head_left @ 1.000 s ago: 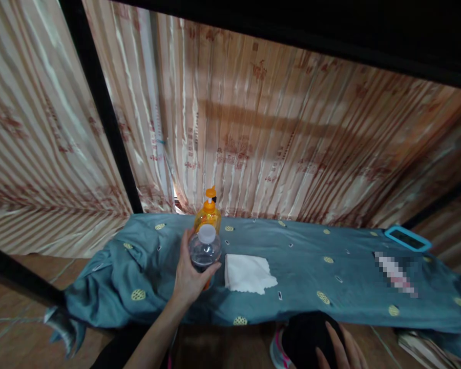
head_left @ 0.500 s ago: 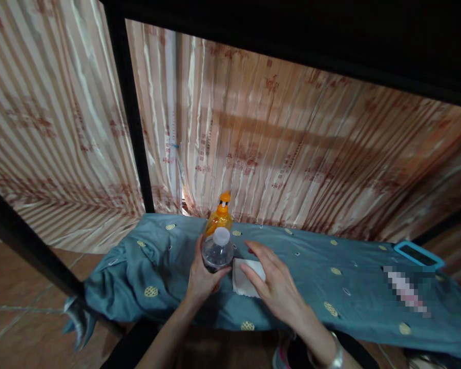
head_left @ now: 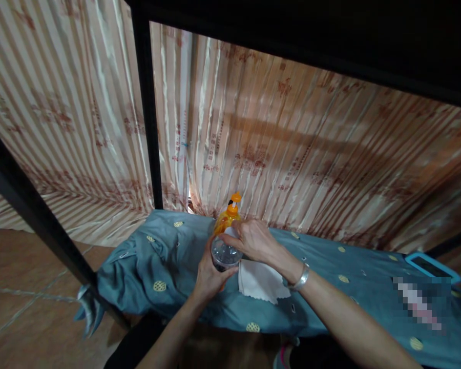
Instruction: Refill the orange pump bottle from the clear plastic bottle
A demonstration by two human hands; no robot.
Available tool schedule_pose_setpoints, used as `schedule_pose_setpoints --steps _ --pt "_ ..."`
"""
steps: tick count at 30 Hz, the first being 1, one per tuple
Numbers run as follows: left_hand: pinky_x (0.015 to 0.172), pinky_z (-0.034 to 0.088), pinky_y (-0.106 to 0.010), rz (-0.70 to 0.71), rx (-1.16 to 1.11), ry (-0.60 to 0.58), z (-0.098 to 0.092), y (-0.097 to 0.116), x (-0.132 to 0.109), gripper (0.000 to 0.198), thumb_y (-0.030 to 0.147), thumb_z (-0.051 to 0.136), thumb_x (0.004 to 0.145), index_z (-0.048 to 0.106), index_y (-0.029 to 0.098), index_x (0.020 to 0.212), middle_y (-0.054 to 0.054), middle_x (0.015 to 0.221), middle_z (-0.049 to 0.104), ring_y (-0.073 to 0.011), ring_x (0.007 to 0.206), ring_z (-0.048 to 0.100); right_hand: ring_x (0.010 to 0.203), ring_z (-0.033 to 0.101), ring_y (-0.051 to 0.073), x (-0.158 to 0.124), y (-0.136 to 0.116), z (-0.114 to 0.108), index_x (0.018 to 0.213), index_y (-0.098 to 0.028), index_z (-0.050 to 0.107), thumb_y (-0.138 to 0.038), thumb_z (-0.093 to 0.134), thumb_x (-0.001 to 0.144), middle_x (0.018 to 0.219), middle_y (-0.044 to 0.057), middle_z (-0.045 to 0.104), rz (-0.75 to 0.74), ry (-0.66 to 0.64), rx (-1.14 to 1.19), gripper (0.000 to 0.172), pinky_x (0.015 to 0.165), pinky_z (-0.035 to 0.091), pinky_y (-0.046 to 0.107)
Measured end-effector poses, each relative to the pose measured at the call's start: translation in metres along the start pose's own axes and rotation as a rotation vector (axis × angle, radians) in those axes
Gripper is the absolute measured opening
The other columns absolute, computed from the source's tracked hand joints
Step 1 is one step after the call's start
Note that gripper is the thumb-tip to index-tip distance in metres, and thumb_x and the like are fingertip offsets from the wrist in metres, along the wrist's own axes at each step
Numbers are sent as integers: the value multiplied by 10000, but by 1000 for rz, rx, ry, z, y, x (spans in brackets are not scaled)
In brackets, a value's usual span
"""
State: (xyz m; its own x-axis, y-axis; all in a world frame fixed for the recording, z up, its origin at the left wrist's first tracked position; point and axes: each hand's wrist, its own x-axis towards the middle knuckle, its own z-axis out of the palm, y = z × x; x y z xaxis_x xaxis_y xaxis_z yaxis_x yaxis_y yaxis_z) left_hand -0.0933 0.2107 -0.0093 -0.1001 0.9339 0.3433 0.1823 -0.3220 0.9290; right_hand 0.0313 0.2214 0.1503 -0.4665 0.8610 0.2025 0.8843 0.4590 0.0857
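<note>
My left hand (head_left: 210,270) is wrapped around a clear plastic bottle (head_left: 223,254); the fingers of my right hand (head_left: 255,240) are closed on its white cap (head_left: 232,232). The bottle is over the teal pineapple-print cloth (head_left: 184,274), in front of the yellow pump bottle (head_left: 222,221); I cannot tell whether its base touches the cloth. A white scallop-edged wipe (head_left: 261,283) lies just to its right.
</note>
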Motion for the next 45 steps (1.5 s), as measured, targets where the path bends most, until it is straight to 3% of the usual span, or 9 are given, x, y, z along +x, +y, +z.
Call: schedule_pose_setpoints --steps 5,14,24,31,35,45 --pt "1027 500 -451 -16 29 -4 -1 1 0 902 311 862 549 471 165 1349 -155 1318 623 -332 1219 604 689 744 248 -1 1 1 785 -143 696 -507 460 956 730 129 782 -18 -3 -4 466 522 244 299" --pt "1025 504 -442 -2 22 9 1 1 0 882 340 861 560 477 151 1332 -161 1313 621 -328 1217 605 728 745 254 2 1 0 812 -111 701 -513 420 968 772 156 779 -54 -17 -3 515 557 292 309" --pt "965 543 -403 0 42 13 2 -4 0 853 257 850 567 459 173 1320 -121 1252 661 -285 1136 658 732 731 233 5 11 5 818 -108 697 -529 393 971 789 147 775 -163 -26 0 542 584 339 310" --pt "981 533 -429 -9 105 1 2 -3 2 921 294 863 555 429 152 1355 -153 1267 647 -310 1159 646 794 755 364 4 -6 4 860 -91 722 -568 314 969 789 211 773 -4 34 -59 637 553 312 367" --pt "953 548 -416 9 124 -13 0 -2 3 888 323 843 583 427 143 1347 -149 1239 658 -301 1128 662 805 759 346 5 -14 9 832 -109 722 -453 396 975 814 186 783 50 58 -60 495 543 326 361" --pt "921 560 -409 29 95 -6 0 1 2 834 279 831 572 464 170 1313 -120 1208 678 -283 1084 679 821 717 243 3 8 12 874 -109 693 -466 389 989 845 136 759 -179 29 -24 483 679 432 318"
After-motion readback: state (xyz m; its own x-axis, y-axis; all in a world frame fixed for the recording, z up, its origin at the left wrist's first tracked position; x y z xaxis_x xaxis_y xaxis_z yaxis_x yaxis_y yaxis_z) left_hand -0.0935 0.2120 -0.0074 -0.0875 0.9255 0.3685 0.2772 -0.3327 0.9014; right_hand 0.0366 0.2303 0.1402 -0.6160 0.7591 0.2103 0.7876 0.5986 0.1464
